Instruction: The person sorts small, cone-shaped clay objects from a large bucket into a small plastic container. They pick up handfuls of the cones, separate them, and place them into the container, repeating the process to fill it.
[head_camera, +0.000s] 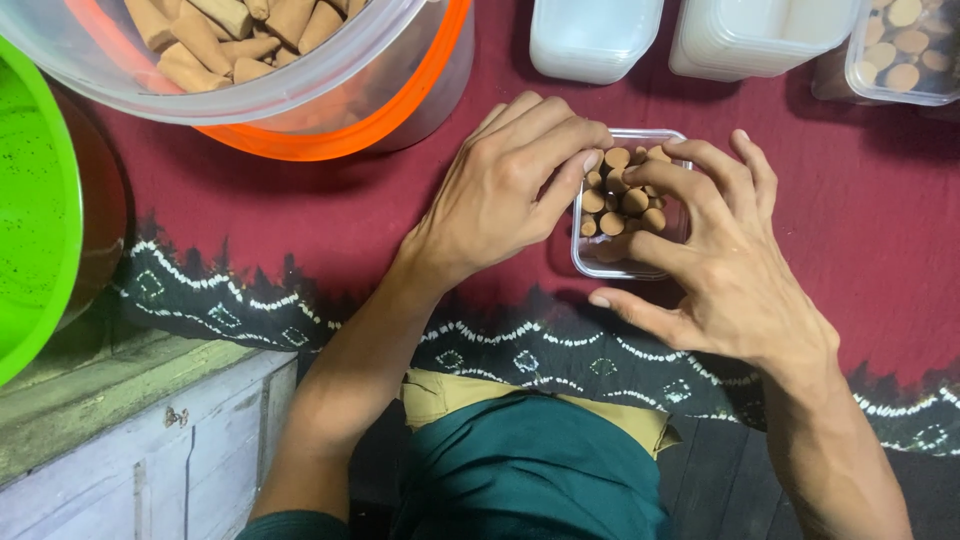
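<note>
Near centre on red cloth (330, 215): left hand (495, 195) and right hand (725, 265) steady clear box (630, 262), fingertips apparently pinching brown cones (620, 195) to pack upright.

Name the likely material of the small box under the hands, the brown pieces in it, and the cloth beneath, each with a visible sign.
Small box: probably clear, glossy plastic, since the cloth shows through its walls.
Brown pieces: matte, tan, flat-ended; perhaps pressed powder or clay, uncertain.
Cloth: dyed maroon fabric, soft-looking, with a white dotted border pattern.
</note>
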